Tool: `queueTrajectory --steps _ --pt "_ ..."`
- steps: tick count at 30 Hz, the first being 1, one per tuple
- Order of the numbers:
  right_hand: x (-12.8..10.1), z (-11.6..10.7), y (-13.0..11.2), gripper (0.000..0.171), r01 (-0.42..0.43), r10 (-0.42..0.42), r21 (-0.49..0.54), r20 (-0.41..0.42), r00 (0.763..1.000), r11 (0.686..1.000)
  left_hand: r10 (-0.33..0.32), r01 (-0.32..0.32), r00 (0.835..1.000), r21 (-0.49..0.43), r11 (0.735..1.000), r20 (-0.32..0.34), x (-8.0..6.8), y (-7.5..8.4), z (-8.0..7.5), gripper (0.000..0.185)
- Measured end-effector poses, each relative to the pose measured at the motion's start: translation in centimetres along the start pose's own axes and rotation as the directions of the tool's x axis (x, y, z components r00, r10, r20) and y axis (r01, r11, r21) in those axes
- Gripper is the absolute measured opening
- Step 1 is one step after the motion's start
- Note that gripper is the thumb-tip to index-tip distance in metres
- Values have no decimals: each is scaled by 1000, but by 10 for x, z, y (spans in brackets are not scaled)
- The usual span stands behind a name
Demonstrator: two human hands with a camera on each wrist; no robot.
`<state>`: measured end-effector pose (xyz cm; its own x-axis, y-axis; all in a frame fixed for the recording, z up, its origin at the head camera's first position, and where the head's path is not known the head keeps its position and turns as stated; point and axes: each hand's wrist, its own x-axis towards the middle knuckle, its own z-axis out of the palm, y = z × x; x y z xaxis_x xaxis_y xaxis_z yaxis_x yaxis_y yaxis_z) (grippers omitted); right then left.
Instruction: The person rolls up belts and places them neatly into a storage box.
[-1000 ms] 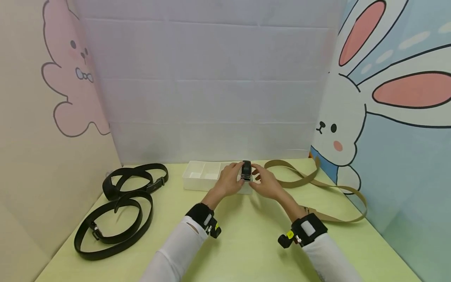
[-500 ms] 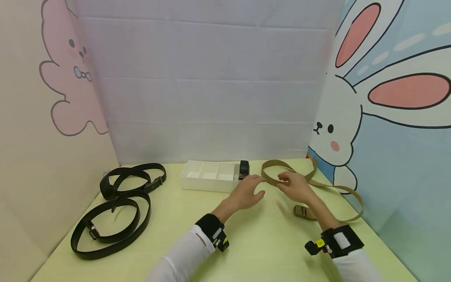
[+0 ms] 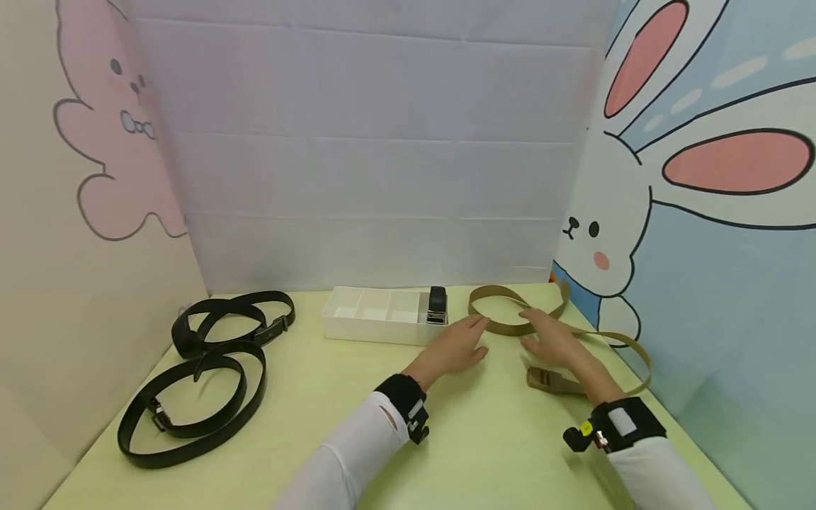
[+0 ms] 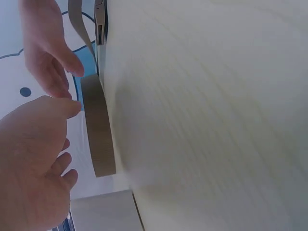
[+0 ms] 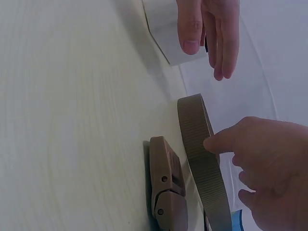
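Observation:
A tan webbing belt lies in loose loops on the right side of the table, its buckle toward the front. My right hand hovers over the loops. In the right wrist view its thumb overlaps the belt's edge; whether it touches cannot be told. My left hand is beside the left end of the loop, fingers extended and holding nothing. Close behind it, a rolled black belt with a silver buckle stands in the rightmost compartment of a white divided box.
Two black belts lie loosely coiled at the left of the table: one farther back, one nearer. Cartoon-printed panels border both sides, and a white sheet hangs at the back.
Both hands have come away from the rolled black belt, leaving it in the box. They have moved right, toward the tan belt.

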<state>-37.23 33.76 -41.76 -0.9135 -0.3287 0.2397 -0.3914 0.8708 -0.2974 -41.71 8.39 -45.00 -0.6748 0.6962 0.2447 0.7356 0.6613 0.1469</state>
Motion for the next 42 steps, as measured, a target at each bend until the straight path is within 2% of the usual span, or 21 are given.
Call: queueTrajectory --steps 3,4,6,8,10,11,12,14,16,18,20,24,28,33,36,42 --pt "9 3 5 54 -9 13 -53 68 998 999 -22 18 997 52 999 80 6 12 -2 65" --pt "12 4 6 53 -13 19 -67 89 996 998 -28 23 996 63 998 83 12 8 12 68" --pt "16 9 11 48 -9 19 -93 107 994 996 -53 44 991 73 996 120 16 11 17 68" --pt "20 18 23 40 26 -19 -100 75 997 995 -58 47 990 90 995 131 22 9 26 64" --pt "24 30 39 28 82 -82 -88 3 997 993 -42 31 994 99 995 104 27 3 38 58" --pt "25 35 46 21 122 -125 -92 -29 992 988 -27 19 996 89 996 90 27 4 35 52" --pt "27 41 54 15 165 -172 -100 -70 983 981 -4 -1 998 90 996 55 30 -1 42 50" --pt "25 47 58 6 240 -252 -103 -123 960 965 49 -47 999 62 997 -24 32 -12 57 49" --pt "19 40 44 9 272 -277 -58 -103 955 961 96 -89 992 77 993 -85 33 -17 64 49" --pt "10 31 24 12 280 -279 7 -57 958 960 131 -123 986 87 989 -102 28 -12 56 48" --pt "1 20 2 11 255 -257 86 11 966 963 164 -154 982 111 982 -93 21 -4 42 38" --pt "-14 8 -26 11 217 -229 130 87 970 968 191 -190 981 71 979 -12 8 12 15 11" --pt "-26 4 -34 12 193 -208 133 109 972 972 173 -175 983 28 984 60 -8 24 0 14" --pt "-38 1 -32 11 202 -222 147 136 966 968 181 -182 979 2 983 93 -27 28 -5 16" --pt "-45 -2 -31 11 227 -246 135 142 959 965 228 -227 967 -20 974 109 -41 29 -12 19" --pt "-55 -5 -33 10 260 -280 131 166 946 957 325 -314 932 -93 945 158 -76 28 -28 23"
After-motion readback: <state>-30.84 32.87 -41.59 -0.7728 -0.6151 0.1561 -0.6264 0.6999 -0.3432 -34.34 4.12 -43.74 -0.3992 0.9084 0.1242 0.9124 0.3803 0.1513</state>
